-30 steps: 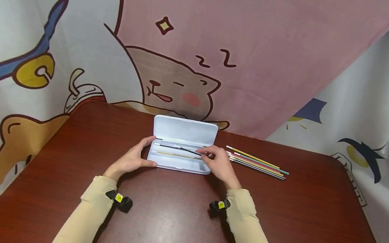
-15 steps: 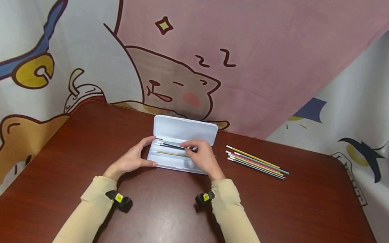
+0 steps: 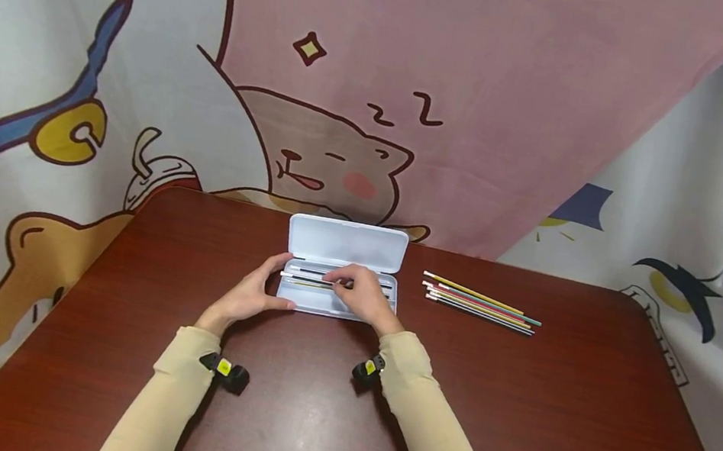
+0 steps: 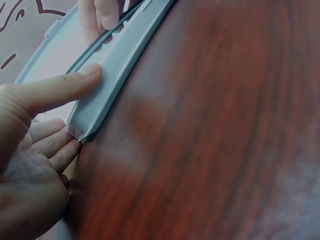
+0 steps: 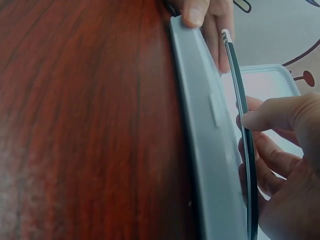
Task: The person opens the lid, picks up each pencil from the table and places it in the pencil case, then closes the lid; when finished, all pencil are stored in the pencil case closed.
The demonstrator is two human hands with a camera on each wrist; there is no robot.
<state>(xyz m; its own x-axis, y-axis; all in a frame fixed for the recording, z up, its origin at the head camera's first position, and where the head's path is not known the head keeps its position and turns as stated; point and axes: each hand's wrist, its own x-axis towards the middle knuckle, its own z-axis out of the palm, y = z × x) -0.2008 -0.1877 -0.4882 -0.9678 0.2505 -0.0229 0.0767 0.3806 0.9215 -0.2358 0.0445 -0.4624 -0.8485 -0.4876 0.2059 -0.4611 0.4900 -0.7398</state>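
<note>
A white pencil case (image 3: 312, 300) lies on the table with its lid (image 3: 346, 243) raised at the back. My left hand (image 3: 243, 296) holds the case's left end, thumb on the near rim and fingers along the outer end wall. My right hand (image 3: 365, 297) is over the case's middle and pinches a dark pencil (image 5: 236, 75) between thumb and fingers. This pencil lies lengthwise over the tray, its white eraser end pointing left toward my left hand. Other pencils rest inside the case, partly hidden by my right hand.
Several pencils (image 3: 478, 305), yellow, red, green and dark, lie side by side on the brown table (image 3: 571, 409) just right of the case. A printed cartoon curtain (image 3: 487, 120) hangs behind the table's far edge.
My right hand has moved left from the case's right end to its middle. The dark pencil has come from the back of the tray nearer to me. My left hand stays put.
</note>
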